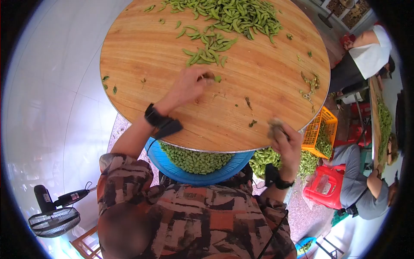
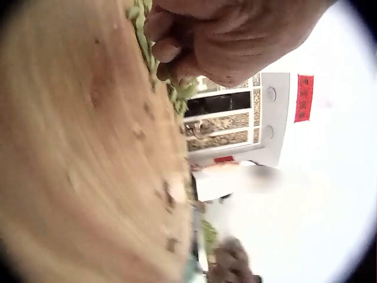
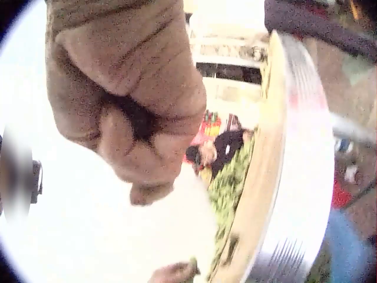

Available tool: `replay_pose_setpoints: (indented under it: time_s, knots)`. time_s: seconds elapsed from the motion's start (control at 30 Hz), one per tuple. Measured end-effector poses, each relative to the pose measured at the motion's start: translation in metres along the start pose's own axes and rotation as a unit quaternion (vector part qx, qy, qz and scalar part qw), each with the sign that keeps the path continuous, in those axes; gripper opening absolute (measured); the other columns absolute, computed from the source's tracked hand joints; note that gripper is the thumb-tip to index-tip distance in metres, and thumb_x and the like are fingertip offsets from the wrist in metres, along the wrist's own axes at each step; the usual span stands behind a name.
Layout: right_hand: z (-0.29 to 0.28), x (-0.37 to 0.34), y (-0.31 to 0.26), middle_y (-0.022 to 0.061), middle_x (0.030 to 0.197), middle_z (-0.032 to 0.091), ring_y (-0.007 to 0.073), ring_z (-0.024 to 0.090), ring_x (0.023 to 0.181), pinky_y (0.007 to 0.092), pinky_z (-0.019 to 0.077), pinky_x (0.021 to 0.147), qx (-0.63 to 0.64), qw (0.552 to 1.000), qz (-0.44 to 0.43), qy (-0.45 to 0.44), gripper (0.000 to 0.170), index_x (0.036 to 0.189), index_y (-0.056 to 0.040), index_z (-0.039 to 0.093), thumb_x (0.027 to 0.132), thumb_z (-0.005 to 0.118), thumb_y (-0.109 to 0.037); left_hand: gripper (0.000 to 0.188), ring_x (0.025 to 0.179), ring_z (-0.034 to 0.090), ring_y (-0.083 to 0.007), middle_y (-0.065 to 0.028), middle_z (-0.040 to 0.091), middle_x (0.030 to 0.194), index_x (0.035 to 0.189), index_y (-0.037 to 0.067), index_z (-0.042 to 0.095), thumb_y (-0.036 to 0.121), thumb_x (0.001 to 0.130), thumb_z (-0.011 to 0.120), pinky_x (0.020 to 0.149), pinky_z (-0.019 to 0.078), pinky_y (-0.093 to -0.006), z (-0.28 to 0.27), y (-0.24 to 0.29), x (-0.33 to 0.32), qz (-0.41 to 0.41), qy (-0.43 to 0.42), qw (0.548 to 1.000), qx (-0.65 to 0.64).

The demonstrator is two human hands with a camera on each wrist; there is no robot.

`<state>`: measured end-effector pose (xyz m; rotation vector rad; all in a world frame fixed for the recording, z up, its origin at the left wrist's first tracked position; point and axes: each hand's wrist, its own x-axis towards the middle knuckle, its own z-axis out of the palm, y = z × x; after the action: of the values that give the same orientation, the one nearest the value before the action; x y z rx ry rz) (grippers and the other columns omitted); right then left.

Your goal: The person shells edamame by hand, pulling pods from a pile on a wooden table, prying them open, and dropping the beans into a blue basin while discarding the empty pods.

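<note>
My left hand (image 1: 186, 87) reaches over the round wooden table (image 1: 164, 112), just on my side of some loose green soybean pods (image 1: 207, 54). It pinches a green soybean pod (image 2: 187, 89) that pokes out past the fingertips. By the table's near right edge is my right hand (image 1: 288, 144), blurred in the head view. In the right wrist view its fingers (image 3: 147, 112) are curled in toward the thumb and no pod shows in them; the inside of the palm is hidden.
A large pod pile (image 1: 241, 15) covers the table's far side. Below the near edge sits a blue basin (image 1: 172, 172) of shelled beans (image 1: 194, 159). Pods lie on the floor beside an orange crate (image 1: 330, 123). A red stool (image 1: 321, 185) and other people are at right; a fan (image 1: 54, 220) stands left.
</note>
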<state>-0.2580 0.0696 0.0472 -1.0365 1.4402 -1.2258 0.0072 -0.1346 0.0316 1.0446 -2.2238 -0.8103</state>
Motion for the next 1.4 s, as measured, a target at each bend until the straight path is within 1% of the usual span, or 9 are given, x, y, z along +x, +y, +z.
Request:
replay_pose_setpoints:
  time_s: [0.2, 0.53, 0.63, 0.7, 0.83, 0.9, 1.0, 1.1, 1.4]
  knots:
    - [0.085, 0.018, -0.002, -0.0058, 0.062, 0.045, 0.0014, 0.036, 0.051, 0.0189, 0.0292, 0.044, 0.182, 0.977, 0.065, -0.093, 0.025, 0.116, 0.0009, 0.061, 0.095, 0.052, -0.009, 0.011, 0.059, 0.046, -0.0027, 0.0043, 0.058, 0.073, 0.098, 0.002, 0.062, 0.010, 0.091, 0.061, 0.052, 0.0367, -0.0201, 0.015, 0.060, -0.074, -0.189, -0.123, 0.928, -0.296]
    - [0.093, 0.014, 0.012, -0.0065, 0.063, 0.042, 0.0010, 0.035, 0.052, 0.0195, 0.0288, 0.044, 0.099, 0.986, 0.033, -0.132, 0.021, 0.111, 0.0013, 0.062, 0.096, 0.052, -0.008, 0.011, 0.055, 0.052, -0.0055, 0.0022, 0.057, 0.066, 0.099, 0.001, 0.062, 0.007, 0.091, 0.058, 0.049, 0.0391, -0.0220, 0.037, 0.051, -0.104, -0.140, -0.033, 0.958, -0.249]
    - [0.087, 0.015, 0.016, -0.0059, 0.064, 0.042, 0.0015, 0.036, 0.052, 0.0197, 0.0290, 0.044, 0.105, 0.985, 0.014, -0.137, 0.020, 0.111, 0.0014, 0.062, 0.095, 0.052, -0.007, 0.010, 0.056, 0.053, -0.0077, -0.0004, 0.061, 0.072, 0.098, 0.003, 0.063, 0.009, 0.092, 0.058, 0.047, 0.0381, -0.0219, 0.036, 0.047, -0.105, -0.246, -0.129, 0.850, -0.448]
    - [0.078, 0.018, 0.020, -0.0059, 0.065, 0.042, 0.0018, 0.037, 0.052, 0.0191, 0.0292, 0.046, 0.235, 0.946, 0.088, -0.204, 0.020, 0.110, 0.0018, 0.062, 0.095, 0.052, -0.005, 0.012, 0.057, 0.054, -0.0092, -0.0010, 0.061, 0.077, 0.098, 0.003, 0.063, 0.014, 0.093, 0.060, 0.047, 0.0375, -0.0214, 0.042, 0.042, -0.109, -0.246, -0.165, 0.694, -0.656]
    - [0.078, 0.017, 0.018, -0.0024, 0.068, 0.046, 0.0055, 0.042, 0.057, 0.0213, 0.0338, 0.049, 0.222, 0.949, 0.098, -0.201, 0.017, 0.105, 0.0017, 0.063, 0.092, 0.053, -0.003, 0.015, 0.059, 0.053, -0.0114, -0.0020, 0.059, 0.083, 0.098, 0.003, 0.058, 0.016, 0.093, 0.061, 0.051, 0.0401, -0.0217, 0.042, 0.048, -0.108, -0.227, -0.185, 0.690, -0.662]
    - [0.084, 0.017, 0.021, 0.0047, 0.073, 0.051, 0.0128, 0.048, 0.062, 0.0256, 0.0396, 0.054, -0.047, 0.982, -0.127, -0.134, 0.018, 0.103, 0.0017, 0.062, 0.087, 0.053, 0.001, 0.015, 0.063, 0.052, -0.0090, -0.0003, 0.057, 0.079, 0.098, 0.003, 0.057, 0.017, 0.094, 0.060, 0.054, 0.0402, -0.0211, 0.039, 0.057, -0.105, -0.201, -0.180, 0.752, -0.602]
    - [0.091, 0.011, 0.008, 0.0122, 0.079, 0.053, 0.0222, 0.053, 0.068, 0.0294, 0.0431, 0.060, -0.128, 0.959, -0.224, -0.115, 0.021, 0.102, 0.0014, 0.061, 0.083, 0.052, 0.004, 0.016, 0.067, 0.050, -0.0063, 0.0011, 0.056, 0.077, 0.099, 0.003, 0.057, 0.019, 0.095, 0.058, 0.056, 0.0402, -0.0210, 0.037, 0.058, -0.102, -0.199, -0.165, 0.899, -0.355]
    - [0.095, 0.004, -0.002, 0.0144, 0.079, 0.053, 0.0292, 0.055, 0.069, 0.0320, 0.0447, 0.062, -0.167, 0.964, -0.179, -0.099, 0.021, 0.101, 0.0020, 0.061, 0.082, 0.053, 0.005, 0.015, 0.068, 0.049, -0.0051, 0.0023, 0.055, 0.075, 0.102, 0.002, 0.056, 0.016, 0.096, 0.054, 0.058, 0.0409, -0.0222, 0.026, 0.059, -0.099, -0.159, -0.201, 0.934, -0.249]
    - [0.118, -0.004, 0.009, 0.0176, 0.093, 0.051, 0.0367, 0.056, 0.076, 0.0390, 0.0473, 0.065, -0.251, 0.916, -0.307, -0.066, 0.024, 0.104, 0.0032, 0.055, 0.081, 0.057, 0.007, 0.029, 0.089, 0.054, -0.0102, -0.0038, 0.058, 0.098, 0.118, -0.001, 0.052, 0.002, 0.092, 0.039, 0.076, 0.0477, -0.0259, 0.042, 0.045, -0.117, -0.136, -0.122, 0.907, -0.379]
